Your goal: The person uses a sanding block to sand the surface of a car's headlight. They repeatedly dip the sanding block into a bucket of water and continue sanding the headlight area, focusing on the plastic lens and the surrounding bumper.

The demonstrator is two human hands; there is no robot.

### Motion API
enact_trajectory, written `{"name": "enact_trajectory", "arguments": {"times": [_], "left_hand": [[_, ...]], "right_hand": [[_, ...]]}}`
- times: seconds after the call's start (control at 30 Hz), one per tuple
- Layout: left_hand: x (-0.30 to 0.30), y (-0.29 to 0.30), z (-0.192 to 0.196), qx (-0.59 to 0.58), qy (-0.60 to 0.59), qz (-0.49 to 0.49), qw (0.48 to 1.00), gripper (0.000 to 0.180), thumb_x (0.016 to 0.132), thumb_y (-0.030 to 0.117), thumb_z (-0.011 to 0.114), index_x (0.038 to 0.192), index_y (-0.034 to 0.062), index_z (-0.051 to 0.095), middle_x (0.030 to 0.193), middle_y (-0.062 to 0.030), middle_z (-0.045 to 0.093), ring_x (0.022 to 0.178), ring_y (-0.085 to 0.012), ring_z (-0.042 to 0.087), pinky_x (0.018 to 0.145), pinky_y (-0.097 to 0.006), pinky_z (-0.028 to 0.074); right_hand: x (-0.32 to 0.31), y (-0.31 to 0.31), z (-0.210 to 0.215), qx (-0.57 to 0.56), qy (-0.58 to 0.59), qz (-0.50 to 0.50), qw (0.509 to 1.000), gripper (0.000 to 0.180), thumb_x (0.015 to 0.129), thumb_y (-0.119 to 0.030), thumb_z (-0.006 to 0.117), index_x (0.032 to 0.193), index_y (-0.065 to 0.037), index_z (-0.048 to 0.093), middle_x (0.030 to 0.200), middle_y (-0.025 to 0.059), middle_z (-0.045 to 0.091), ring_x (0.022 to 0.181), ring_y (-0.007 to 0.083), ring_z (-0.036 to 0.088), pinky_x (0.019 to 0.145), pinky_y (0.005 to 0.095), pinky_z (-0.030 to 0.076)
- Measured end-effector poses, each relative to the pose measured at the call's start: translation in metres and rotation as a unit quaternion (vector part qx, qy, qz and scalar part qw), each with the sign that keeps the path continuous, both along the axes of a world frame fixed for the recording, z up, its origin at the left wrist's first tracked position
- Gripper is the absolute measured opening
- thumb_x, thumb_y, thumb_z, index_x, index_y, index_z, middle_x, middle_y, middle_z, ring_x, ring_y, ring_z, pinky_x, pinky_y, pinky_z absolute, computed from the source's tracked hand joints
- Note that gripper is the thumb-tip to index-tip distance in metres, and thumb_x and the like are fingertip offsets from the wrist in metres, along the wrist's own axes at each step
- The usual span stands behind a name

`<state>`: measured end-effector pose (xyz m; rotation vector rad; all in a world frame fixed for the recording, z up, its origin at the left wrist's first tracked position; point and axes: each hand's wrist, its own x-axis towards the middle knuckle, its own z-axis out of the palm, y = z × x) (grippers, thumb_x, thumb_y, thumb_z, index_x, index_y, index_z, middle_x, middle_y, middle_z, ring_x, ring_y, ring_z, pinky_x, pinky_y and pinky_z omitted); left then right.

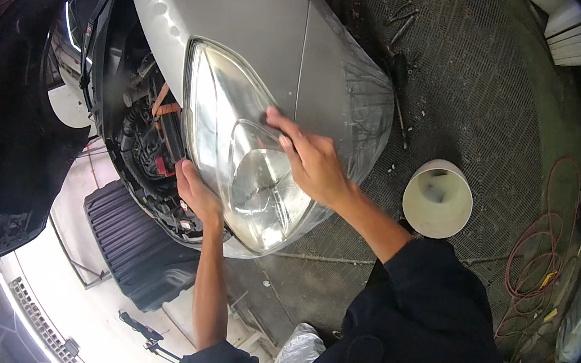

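Observation:
A large clear headlight (224, 101) sits in the front corner of a silver-grey car body (254, 3). My left hand (198, 192) rests at the headlight's engine-side edge, fingers stretched along it and partly hidden. Across the lens, my right hand (316, 163) lies over the outer edge, its index finger extended and touching near the rim, with another finger apart from it. I see no tool in either hand. Thin translucent sheeting (364, 111) covers the bumper area beside the lamp.
The open engine bay (148, 128) lies left of the headlight, under a raised dark hood (4, 146). On the mat floor, a pale bucket (436, 217) stands to the right. Farther right lies a coiled red hose (531, 262). A black ribbed panel (131, 234) is at lower left.

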<state>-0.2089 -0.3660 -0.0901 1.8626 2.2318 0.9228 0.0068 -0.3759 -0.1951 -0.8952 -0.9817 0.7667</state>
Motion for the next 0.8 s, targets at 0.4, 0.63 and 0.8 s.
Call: {"name": "enact_trajectory", "arguments": {"times": [0.4, 0.63, 0.8], "left_hand": [[0.001, 0.001, 0.002, -0.016, -0.023, 0.011, 1.000, 0.041, 0.109, 0.029, 0.041, 0.106, -0.0081, 0.057, 0.088, -0.0097, 0.056, 0.083, -0.0192, 0.049, 0.081, -0.033, 0.043], [-0.006, 0.002, -0.002, -0.017, -0.033, 0.003, 0.999, 0.044, 0.109, 0.032, 0.043, 0.111, -0.0088, 0.060, 0.094, -0.0110, 0.060, 0.088, -0.0198, 0.051, 0.085, -0.032, 0.043], [-0.011, 0.001, -0.002, -0.027, -0.020, 0.022, 0.999, 0.045, 0.110, 0.033, 0.043, 0.113, -0.0091, 0.060, 0.097, -0.0129, 0.062, 0.090, -0.0212, 0.052, 0.086, -0.033, 0.044]], "right_hand": [[0.012, 0.013, 0.008, -0.017, 0.039, 0.056, 0.998, 0.038, 0.103, -0.001, 0.054, 0.141, -0.001, 0.054, 0.132, 0.0217, 0.067, 0.111, 0.0369, 0.071, 0.092, 0.0423, 0.061], [0.010, -0.015, -0.008, -0.088, 0.052, 0.097, 0.990, 0.035, 0.108, -0.010, 0.050, 0.142, -0.003, 0.057, 0.134, 0.0208, 0.067, 0.117, 0.0313, 0.070, 0.095, 0.0393, 0.058], [0.051, 0.025, 0.050, -0.203, 0.096, 0.222, 0.949, 0.037, 0.106, -0.005, 0.052, 0.143, -0.002, 0.055, 0.130, 0.0236, 0.068, 0.114, 0.0360, 0.071, 0.093, 0.0415, 0.060]]}}
